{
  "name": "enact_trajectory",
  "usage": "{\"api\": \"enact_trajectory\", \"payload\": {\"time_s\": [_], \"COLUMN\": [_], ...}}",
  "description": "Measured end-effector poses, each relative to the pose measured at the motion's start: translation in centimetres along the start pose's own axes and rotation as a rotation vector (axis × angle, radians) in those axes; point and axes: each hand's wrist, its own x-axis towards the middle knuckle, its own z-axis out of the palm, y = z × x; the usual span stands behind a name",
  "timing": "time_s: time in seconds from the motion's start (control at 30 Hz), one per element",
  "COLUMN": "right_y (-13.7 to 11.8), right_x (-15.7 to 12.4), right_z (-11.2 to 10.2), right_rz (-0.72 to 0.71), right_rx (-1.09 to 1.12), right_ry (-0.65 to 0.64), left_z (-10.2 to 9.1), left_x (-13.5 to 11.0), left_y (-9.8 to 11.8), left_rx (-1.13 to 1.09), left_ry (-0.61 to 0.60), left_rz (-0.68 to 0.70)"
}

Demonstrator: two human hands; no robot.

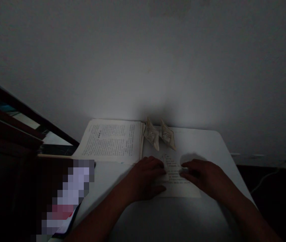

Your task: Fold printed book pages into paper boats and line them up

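Paper [173, 171] partly beneath left hand [146, 178] and right hand [204, 173], curved fingers [189, 164] inward

Printed sheet [180, 190] on a white table [203, 141], a folded strip at its left part. Left hand [146, 178]: laid over the sheet's left side, thumb apart from fingers. Right hand [203, 174]: at the sheet's right side, thumb and forefinger parted. Beyond the sheet: two folded paper boats [151, 136], side by side. Farther left of it: printed pages [112, 141].

Printed paper [175, 175], partly folded, flat on table [198, 139]
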Motion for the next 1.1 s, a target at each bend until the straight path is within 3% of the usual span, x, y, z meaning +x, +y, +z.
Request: {"api": "enact_trajectory", "payload": {"time_s": [0.1,0.27,0.53,0.87,1.1], "right_y": [-0.6,-2.2,-2.8,-2.8,-2.9], "right_x": [-0.3,-0.7,-0.9,-0.9,-0.8], "right_z": [0.0,0.4,0.2,-0.2,-0.2], "right_rz": [-0.125,-0.244,-0.241,-0.321,-0.352], "right_rx": [-0.069,0.033,0.05,0.087,0.075], "right_ry": [0.062,-0.072,-0.147,-0.085,-0.044], "left_z": [0.0,-0.3,-0.5,-1.1,-0.7], "left_x": [0.1,0.1,0.0,0.1,0.0], "left_y": [0.2,0.7,1.0,1.3,2.9], "left_rx": [0.059,0.095,0.096,0.104,0.204], "left_ry": [-0.048,-0.098,-0.103,-0.105,-0.131], "left_rz": [-0.024,-0.045,-0.068,-0.06,-0.096]}}
